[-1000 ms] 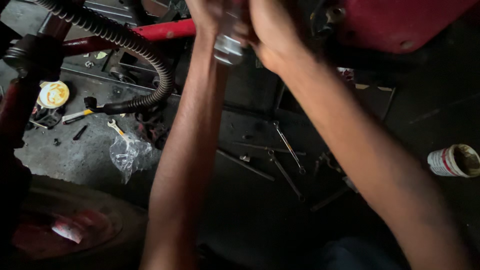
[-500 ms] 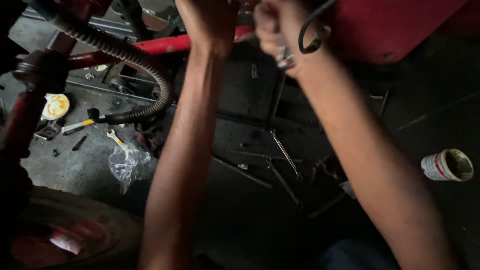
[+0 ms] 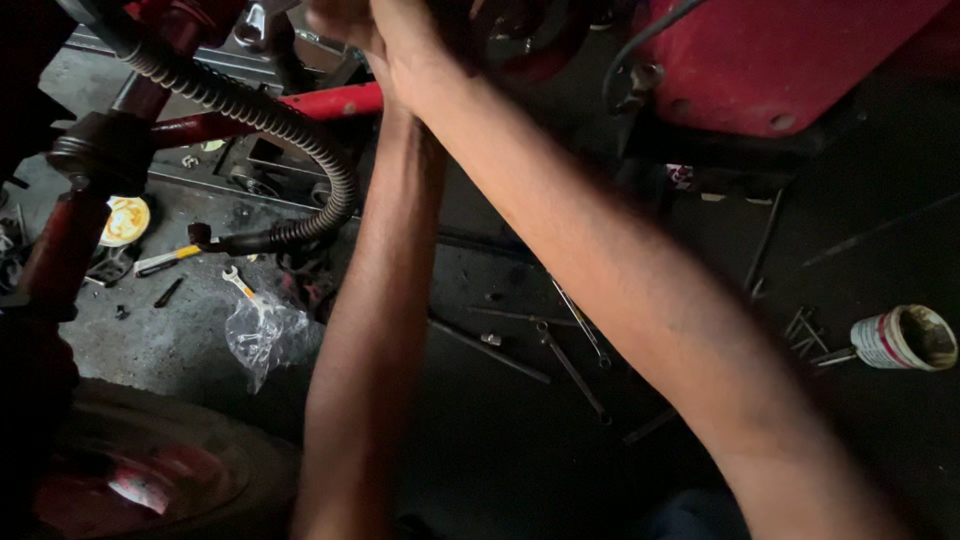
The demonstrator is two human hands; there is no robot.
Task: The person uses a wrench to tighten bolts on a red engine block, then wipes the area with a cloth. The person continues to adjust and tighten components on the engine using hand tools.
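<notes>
Both hands reach up together at the far top: the right hand [image 3: 420,50] covers the left hand [image 3: 335,15], pressed on a dark red machine part [image 3: 530,40]. Whether the fingers grip anything cannot be told. The part looks heavy, stiff, probably oily; its rim seems the surest hold.

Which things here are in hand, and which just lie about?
In hand:
both hands, raised together against the red machine body

Lying about:
long steel wrenches
crumpled clear plastic bag
open tin can
ribbed grey hose
</notes>
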